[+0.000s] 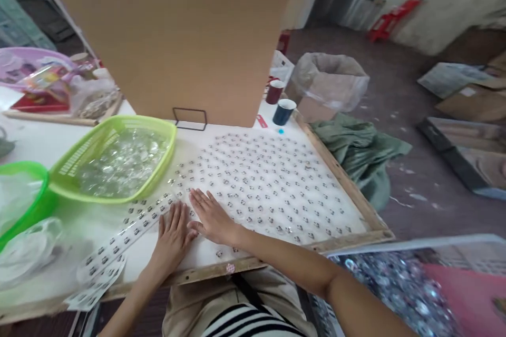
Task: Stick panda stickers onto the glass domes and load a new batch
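Observation:
My left hand lies palm down, fingers stretched, at the upper end of a clear strip printed with small dark figures. Close beside it, my right hand is flat with its fingers extended over the table, its thumb near the left hand. Many small clear pieces, each with a little dark print, are spread in rows on the white table top. Whether the hands cover any pieces is hidden. A further curled length of printed strip hangs at the front edge.
A yellow-green basket of clear pieces stands left, beside a green basket. A cardboard sheet rises behind. A blue mug and a red mug stand at the back. Wooden edging borders the table.

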Demonstrator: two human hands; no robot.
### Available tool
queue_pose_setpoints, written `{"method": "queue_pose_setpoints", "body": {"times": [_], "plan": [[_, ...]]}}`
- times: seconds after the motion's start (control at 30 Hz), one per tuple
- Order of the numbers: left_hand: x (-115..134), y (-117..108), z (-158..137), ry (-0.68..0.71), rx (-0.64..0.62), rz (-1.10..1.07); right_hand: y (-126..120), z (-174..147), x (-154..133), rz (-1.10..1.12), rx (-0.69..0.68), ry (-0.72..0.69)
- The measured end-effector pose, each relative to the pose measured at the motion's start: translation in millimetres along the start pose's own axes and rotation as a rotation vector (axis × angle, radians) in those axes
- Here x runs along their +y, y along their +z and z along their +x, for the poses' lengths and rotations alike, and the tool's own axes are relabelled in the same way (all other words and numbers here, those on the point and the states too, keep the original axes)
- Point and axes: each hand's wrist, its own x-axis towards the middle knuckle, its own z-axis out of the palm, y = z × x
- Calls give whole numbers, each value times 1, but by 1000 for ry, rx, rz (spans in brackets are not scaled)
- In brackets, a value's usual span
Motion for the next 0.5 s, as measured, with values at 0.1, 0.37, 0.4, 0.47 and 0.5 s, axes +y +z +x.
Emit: {"method": "queue_pose_setpoints", "body": {"times": [0.1,0.37,0.4,0.47,0.5], "plan": [[16,-1,15,63,-6,-2,-44,-20,12,92,164,22],[64,-2,53,232,-37,-68,-184,-295,126,-293,1283,1001],[68,-2,56,246,-52,-78,-198,-345,139,-347,1349,1093],[77,-1,63,267,-80,-93,-219,-444,159,-535,1418,1370],[81,0,66,270,-91,-98,-226,-490,167,-587,1439,1529]]}}
